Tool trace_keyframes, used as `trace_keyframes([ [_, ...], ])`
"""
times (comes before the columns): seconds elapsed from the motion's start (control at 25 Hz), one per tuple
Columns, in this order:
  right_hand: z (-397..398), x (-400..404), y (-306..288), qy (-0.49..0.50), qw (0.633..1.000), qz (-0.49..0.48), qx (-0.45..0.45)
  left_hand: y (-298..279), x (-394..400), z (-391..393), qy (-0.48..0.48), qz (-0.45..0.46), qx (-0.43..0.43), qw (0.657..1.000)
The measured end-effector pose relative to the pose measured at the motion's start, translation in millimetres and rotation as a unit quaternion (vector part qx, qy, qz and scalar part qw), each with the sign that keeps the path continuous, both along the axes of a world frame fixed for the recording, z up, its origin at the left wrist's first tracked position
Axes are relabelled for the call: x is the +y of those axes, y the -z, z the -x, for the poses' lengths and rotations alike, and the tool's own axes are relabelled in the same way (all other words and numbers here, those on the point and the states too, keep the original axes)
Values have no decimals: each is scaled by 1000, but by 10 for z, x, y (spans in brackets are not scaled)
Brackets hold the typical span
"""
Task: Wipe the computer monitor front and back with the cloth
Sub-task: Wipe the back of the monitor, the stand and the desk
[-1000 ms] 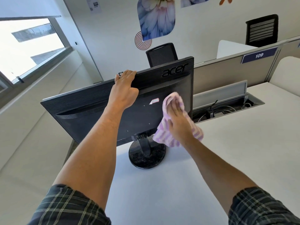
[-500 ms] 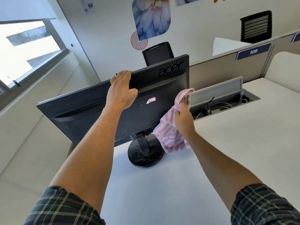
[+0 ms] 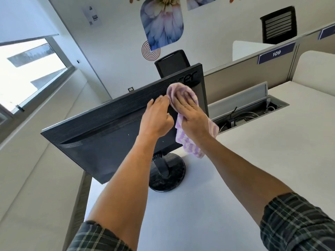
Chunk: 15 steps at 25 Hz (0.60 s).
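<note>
The black Acer monitor stands on its round base with its back turned to me. My right hand presses the pink-and-white striped cloth flat against the upper right of the monitor's back, just under the logo. The rest of the cloth hangs down below my palm. My left hand lies against the monitor's back right beside the cloth, its fingers pointing up toward the ribbed top band and holding nothing that I can see. The screen side is hidden.
The monitor stands near the left edge of a white desk. An open cable tray with wires lies behind it on the right, under a grey partition marked 109. A black chair stands beyond, a window at left.
My left hand let go of the monitor's top edge and came down and right, beside the cloth. My right hand carried the cloth from the monitor's right edge up to under the logo.
</note>
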State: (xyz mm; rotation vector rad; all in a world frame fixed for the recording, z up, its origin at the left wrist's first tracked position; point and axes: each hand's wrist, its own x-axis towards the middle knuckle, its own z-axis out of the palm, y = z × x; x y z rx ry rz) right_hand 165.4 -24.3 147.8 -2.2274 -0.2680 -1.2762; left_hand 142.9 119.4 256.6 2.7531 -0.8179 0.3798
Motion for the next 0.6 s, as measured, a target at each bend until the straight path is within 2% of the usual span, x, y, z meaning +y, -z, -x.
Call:
trace_keyframes([
  [0.04,-40,-43,-31,7,1000,19,-11,55,-13,-9,2,8,3,1000],
  [0.08,-63,-96,-44,2,1000,-6,-3,98,-16,-8,3,11,2,1000],
  [0.16,-76,-202,2,-27,987,-154,38,120,-14,7,6,17,-9,1000],
  [0.24,-53,-274,143,-25,936,-334,106,115,-19,0,4,26,-2,1000],
  [0.32,-18,-274,361,20,857,-465,221,98,-5,-14,2,32,13,999],
  [0.36,21,-217,488,46,829,-484,275,94,11,-26,4,32,18,999],
  [0.4,64,-141,604,62,820,-476,311,92,23,-37,6,30,23,999],
  [0.52,222,-29,759,62,855,-390,335,92,48,-87,11,31,35,999],
  [0.6,286,-77,741,63,862,-377,334,101,60,-133,11,33,49,998],
])
